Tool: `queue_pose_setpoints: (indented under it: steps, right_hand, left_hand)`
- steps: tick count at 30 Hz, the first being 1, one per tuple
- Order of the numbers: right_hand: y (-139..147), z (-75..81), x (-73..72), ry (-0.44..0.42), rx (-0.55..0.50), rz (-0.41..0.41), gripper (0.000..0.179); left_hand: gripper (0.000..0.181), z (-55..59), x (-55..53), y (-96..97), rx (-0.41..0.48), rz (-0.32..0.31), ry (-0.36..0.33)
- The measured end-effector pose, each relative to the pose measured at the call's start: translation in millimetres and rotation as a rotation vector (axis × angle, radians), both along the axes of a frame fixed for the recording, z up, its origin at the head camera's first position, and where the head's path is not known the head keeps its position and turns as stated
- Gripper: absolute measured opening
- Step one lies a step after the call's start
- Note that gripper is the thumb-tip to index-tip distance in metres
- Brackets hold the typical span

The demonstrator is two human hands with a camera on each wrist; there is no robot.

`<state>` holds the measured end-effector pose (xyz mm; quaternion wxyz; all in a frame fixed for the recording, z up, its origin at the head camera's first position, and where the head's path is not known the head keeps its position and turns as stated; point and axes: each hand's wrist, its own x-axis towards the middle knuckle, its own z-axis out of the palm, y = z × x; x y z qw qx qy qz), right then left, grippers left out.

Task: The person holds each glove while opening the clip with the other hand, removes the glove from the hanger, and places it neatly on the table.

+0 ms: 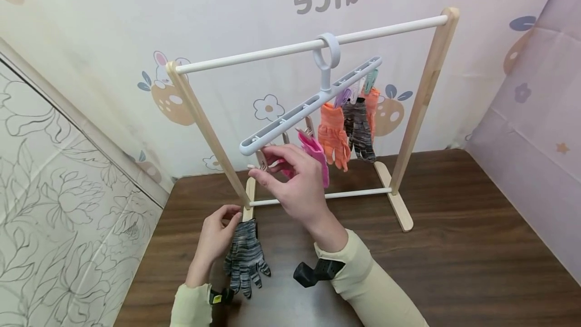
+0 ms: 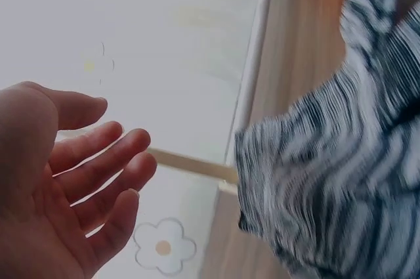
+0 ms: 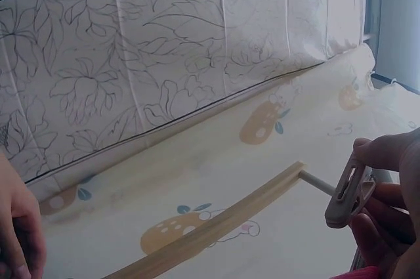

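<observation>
My right hand [image 1: 301, 183] pinches a beige clothespin [image 3: 346, 193] between thumb and fingers, just under the left end of the grey hanger [image 1: 290, 117]. Low at the left, my left hand [image 1: 218, 236] holds nothing, its fingers loosely bent beside the cuff of a black-and-grey striped glove [image 1: 246, 256]. That glove lies on the table with its fingers toward me. In the left wrist view a gap shows between the hand [image 2: 72, 187] and the striped glove [image 2: 315, 161]. Pink gloves [image 1: 317, 153] hang clipped from the hanger, partly hidden behind my right hand.
By its ring the hanger hangs on the white bar [image 1: 263, 54] of a wooden rack. Toward its right end hang orange gloves [image 1: 333, 138] and another striped glove [image 1: 358, 130], held by purple, white and green clothespins. A patterned cloth [image 1: 231, 9] backs the brown table [image 1: 463, 226].
</observation>
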<state>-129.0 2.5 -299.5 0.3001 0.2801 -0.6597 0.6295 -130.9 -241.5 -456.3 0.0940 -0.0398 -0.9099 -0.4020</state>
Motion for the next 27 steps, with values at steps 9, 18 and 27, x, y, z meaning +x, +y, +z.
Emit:
queue_pose_setpoints:
  steps: [9,18,27]
  right_hand:
    - [3,1.1,1.1,0.014,0.012,0.003,0.036]
    - [7,1.0,4.4,0.022,0.031,-0.026,0.036]
    - [11,3.8,9.0,0.050,0.053,-0.069,0.036]
  left_hand:
    - [0.015,7.1,-9.4,22.4,0.066,-0.054,0.031]
    - [0.017,19.0,-22.6,40.4,0.142,-0.129,0.092]
    - [0.025,36.2,-38.4,62.0,0.329,-0.201,0.133]
